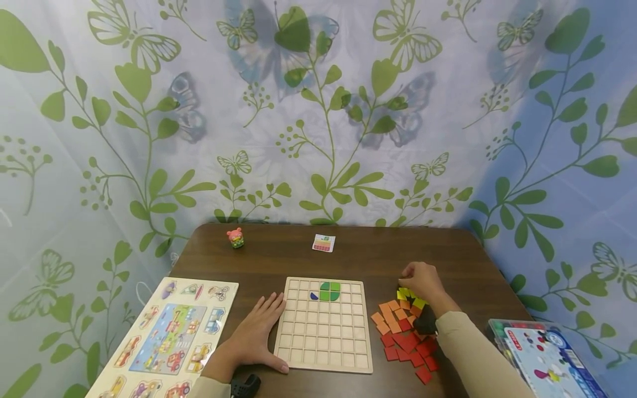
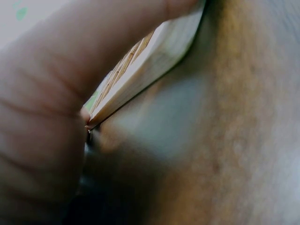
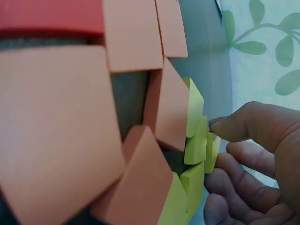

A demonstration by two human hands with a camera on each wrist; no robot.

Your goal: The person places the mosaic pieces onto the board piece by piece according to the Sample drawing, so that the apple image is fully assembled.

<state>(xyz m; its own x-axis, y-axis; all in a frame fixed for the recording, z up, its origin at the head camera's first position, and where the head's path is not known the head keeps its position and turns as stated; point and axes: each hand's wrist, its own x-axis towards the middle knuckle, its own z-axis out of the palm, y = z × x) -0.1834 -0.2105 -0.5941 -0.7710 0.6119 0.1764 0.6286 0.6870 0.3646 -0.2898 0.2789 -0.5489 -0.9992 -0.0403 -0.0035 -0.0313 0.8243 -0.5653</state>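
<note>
Tiles in yellow (image 3: 194, 150) lie right at the right hand (image 1: 423, 281), the nearer of the two, toward the right side of the desk (image 1: 278, 254); its fingers are bent at their far edge, and I cannot tell whether it pinches one. The grid board (image 1: 323, 331) lies left of that hand, its slightly longer sides running from near edge to far, and holds green pieces (image 1: 325, 296) and a blue piece (image 1: 314, 296). The left hand (image 1: 256, 331) is spread wide along its left side, thumb at the near-left corner. Orange tiles (image 1: 390, 313) sit partly between the yellow ones and the board; red tiles (image 1: 407, 341) lie closer to the near edge. A small card (image 1: 324, 243) lies beyond the board.
</note>
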